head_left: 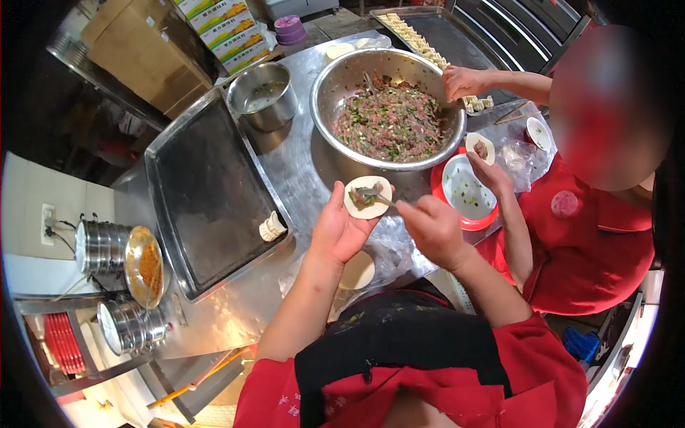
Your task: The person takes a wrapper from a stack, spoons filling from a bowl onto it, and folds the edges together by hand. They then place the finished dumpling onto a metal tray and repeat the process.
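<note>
A round white dough wrapper lies on the palm and fingers of my left hand, which is held palm up. Meat and green filling sits in the wrapper's middle. My right hand is closed around the handle of a small metal spoon, its tip pressed on the filling. Just beyond my hands stands a large steel bowl of minced meat with chopped greens. Below my left hand, more round wrappers lie by clear plastic.
On the left, a dark tray holds one folded dumpling. A steel pot stands behind it. At right, a co-worker in red holds a filled wrapper near a red-rimmed bowl. Rows of dumplings fill part of the back tray.
</note>
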### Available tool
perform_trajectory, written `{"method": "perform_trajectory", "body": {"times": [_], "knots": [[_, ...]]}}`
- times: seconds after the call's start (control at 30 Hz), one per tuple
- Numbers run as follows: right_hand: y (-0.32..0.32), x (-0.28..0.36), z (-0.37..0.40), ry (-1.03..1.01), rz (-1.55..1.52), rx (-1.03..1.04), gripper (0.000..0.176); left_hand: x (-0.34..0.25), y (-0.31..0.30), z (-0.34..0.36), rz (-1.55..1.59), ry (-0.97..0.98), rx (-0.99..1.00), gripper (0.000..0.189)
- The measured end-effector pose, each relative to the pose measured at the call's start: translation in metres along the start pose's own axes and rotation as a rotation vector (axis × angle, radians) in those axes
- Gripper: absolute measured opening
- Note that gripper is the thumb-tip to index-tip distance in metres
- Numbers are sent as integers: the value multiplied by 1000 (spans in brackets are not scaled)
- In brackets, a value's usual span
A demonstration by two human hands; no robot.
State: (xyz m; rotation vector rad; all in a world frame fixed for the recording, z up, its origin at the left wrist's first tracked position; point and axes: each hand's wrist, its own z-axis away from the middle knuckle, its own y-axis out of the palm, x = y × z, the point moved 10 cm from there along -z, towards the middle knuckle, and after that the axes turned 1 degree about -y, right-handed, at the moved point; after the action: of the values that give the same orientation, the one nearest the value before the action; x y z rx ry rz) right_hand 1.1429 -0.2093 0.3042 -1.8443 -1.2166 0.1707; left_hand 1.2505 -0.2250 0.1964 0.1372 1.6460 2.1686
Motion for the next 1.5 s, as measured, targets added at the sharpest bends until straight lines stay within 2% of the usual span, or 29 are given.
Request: {"method": "perform_trajectory", "body": {"times": [0.03, 0.13, 0.2, 0.3, 0.37, 0.4, 0.47, 0.57, 0.7, 0.77, 0.9, 1.03, 1.13, 1.17, 1.23, 1.27, 1.3, 1.37, 1.5], "knots": [[0, 9, 8, -62, 17, -51, 25, 1, -4, 4, 4, -10, -47, 62], [1, 14, 19, -51, 1, 0, 23, 7, -22, 8, 47, -27, -76, 59], [-6, 4, 19, 69, -147, -45, 23, 13, -25, 13, 105, -58, -89, 58], [-21, 5, 13, 141, -233, -76, 24, 13, -31, 23, 12, -11, -194, 57], [-21, 14, 12, 96, -195, -63, 27, 16, -30, 29, 32, -38, -183, 56], [-18, 23, 14, 5, -165, -51, 27, 16, -30, 31, 30, -39, -182, 56], [-10, 38, 19, -139, -85, 11, 28, 20, -17, 33, 26, -77, -57, 56], [-14, 40, 26, -148, -113, 4, 28, 22, -18, 35, 40, -89, -29, 57], [-30, 27, 30, 31, -138, -83, 27, 32, -16, 37, 220, -151, 73, 57], [-29, 26, 36, 57, -135, -79, 27, 28, -22, 41, 24, -21, -177, 55], [-18, 36, 52, 46, -33, -82, 27, 36, -33, 35, 86, -26, -147, 53], [-14, 42, 54, 65, -59, -76, 24, 39, -37, 36, 91, 17, -258, 50], [-22, 6, 54, 381, -205, -63, 18, 37, -41, 38, 45, 39, -317, 49], [-25, 4, 52, 385, -206, -65, 18, 37, -42, 38, 30, 47, -315, 48], [-8, -27, 71, 797, -625, -38, 15, 39, -45, 37, -6, 39, -311, 48], [1, -33, 79, 975, -730, 43, 16, 41, -46, 36, -38, 35, -305, 48], [-2, -37, 77, 981, -728, 38, 16, 42, -49, 36, -40, 28, -306, 48], [10, -45, 85, 1103, -721, 222, 16, 45, -42, 33, -37, 6, -195, 47], [-2, -58, 91, 1115, -656, 230, 16, 42, -56, 33, -15, 16, -268, 46]]}}
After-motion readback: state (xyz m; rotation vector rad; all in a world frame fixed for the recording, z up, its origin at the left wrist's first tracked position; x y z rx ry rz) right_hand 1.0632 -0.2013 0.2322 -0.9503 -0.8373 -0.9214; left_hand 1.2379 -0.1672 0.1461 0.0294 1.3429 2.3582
